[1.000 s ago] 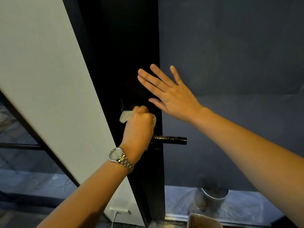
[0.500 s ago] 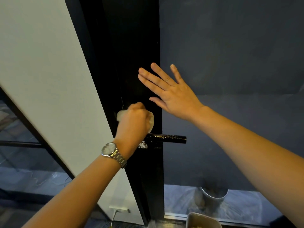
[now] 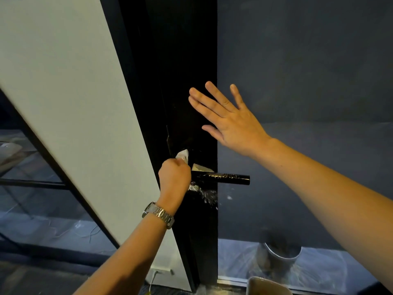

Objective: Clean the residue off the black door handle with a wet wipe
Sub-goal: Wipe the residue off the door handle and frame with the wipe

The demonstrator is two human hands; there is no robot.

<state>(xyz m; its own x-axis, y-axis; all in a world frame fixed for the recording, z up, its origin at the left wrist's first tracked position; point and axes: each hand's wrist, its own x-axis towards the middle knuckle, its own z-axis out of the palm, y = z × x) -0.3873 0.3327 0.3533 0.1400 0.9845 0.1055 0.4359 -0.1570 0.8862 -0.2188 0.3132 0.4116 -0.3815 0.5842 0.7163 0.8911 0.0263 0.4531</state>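
Observation:
The black door handle [image 3: 225, 178], a glossy horizontal bar with faint streaks, sticks out to the right from the black door [image 3: 191, 71]. My left hand [image 3: 174, 179], with a metal watch on the wrist, grips a crumpled white wet wipe [image 3: 183, 156] at the handle's left end, hiding the base of the handle. White residue [image 3: 204, 193] shows on the door just below the handle. My right hand [image 3: 226, 119] lies flat with straight fingers against the door's edge, above the handle.
A white wall panel [image 3: 70, 103] slants at the left, beside the door. A dark blue wall [image 3: 308, 81] fills the right. Low down are a round bin [image 3: 278, 255] and a pale container [image 3: 268, 286]. A white socket with a cable [image 3: 158, 272] sits near the floor.
My left hand with the wipe has moved down and left to the handle's base, and white residue below the handle has come into sight. My right hand has stayed on the door.

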